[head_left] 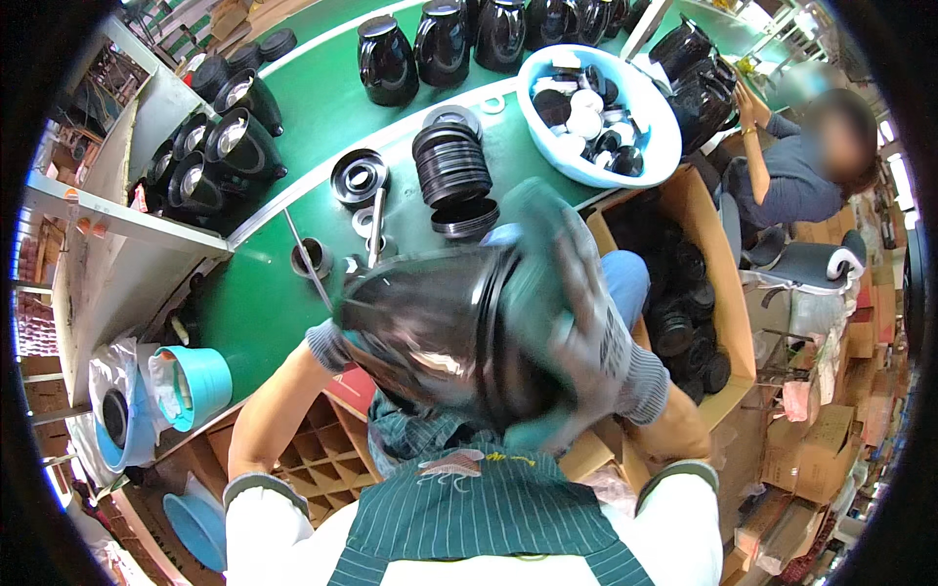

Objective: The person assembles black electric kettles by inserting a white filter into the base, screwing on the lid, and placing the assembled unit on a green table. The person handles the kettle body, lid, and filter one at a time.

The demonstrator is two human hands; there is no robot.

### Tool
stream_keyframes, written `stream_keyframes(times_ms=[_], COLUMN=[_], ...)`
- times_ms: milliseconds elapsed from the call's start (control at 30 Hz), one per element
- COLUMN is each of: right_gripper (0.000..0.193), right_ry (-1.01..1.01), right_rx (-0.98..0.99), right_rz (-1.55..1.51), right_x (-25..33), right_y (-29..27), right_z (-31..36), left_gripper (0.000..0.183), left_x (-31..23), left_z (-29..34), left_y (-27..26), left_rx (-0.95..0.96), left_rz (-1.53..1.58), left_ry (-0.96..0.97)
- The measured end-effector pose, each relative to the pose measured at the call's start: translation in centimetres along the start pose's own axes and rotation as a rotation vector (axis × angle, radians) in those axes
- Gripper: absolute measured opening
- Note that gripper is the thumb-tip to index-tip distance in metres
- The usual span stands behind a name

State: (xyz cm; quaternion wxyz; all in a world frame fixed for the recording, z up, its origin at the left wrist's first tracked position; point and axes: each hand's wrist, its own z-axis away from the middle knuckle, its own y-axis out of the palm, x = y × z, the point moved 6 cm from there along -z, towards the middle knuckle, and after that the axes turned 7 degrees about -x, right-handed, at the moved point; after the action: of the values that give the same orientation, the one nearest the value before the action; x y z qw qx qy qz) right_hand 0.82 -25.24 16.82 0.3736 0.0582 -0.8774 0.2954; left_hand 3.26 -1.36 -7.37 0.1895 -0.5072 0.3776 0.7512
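Observation:
A glossy black jug [420,322] lies tilted on its side in front of my chest, its wide ringed end toward the right. My left hand [332,347] grips it from the left and below; only the grey glove cuff shows and the fingers are hidden behind the jug. Over the wide end is my gloved right hand [596,322], smeared by motion, so its fingers cannot be made out clearly. Just beyond the jug, a stack of black ringed caps [451,166] stands on the green bench [322,230], beside a round black part [360,178] with a pale centre.
Several finished-looking black jugs [388,63] line the back. A light-blue basin [532,122] holds black and white lids. At right, a cardboard box [728,322] contains black parts; a co-worker [791,181] handles jugs. A turquoise bucket [207,381] and open jug bodies [239,142] are at left.

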Motion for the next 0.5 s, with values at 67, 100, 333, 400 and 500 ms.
stream_keyframes(times_ms=[67,100,333,400,500], right_gripper=[0.088,0.091,0.073,0.073,0.072], right_ry=[0.43,0.653,1.001,0.955,0.912], right_rx=[-0.182,-0.292,-0.488,-0.491,-0.419], right_rz=[-0.339,-0.507,-0.848,-0.803,-0.9], right_x=[-5.5,-7.8,-11.3,-12.0,-11.5], right_y=[0.0,0.1,1.6,2.3,2.4], right_z=[3.1,5.1,3.8,2.7,0.4], left_gripper=[0.059,0.056,0.037,0.03,0.028], left_x=[0.7,-0.7,-18.4,-17.8,-17.6], left_z=[1.7,2.2,3.9,4.4,5.1], left_y=[-5.2,-5.5,6.5,7.2,6.9], left_rx=[-0.248,-0.354,-0.816,-0.832,-0.839], left_rz=[-0.272,0.121,-1.214,-1.409,-1.448], left_ry=[0.231,0.294,0.897,0.915,0.931])
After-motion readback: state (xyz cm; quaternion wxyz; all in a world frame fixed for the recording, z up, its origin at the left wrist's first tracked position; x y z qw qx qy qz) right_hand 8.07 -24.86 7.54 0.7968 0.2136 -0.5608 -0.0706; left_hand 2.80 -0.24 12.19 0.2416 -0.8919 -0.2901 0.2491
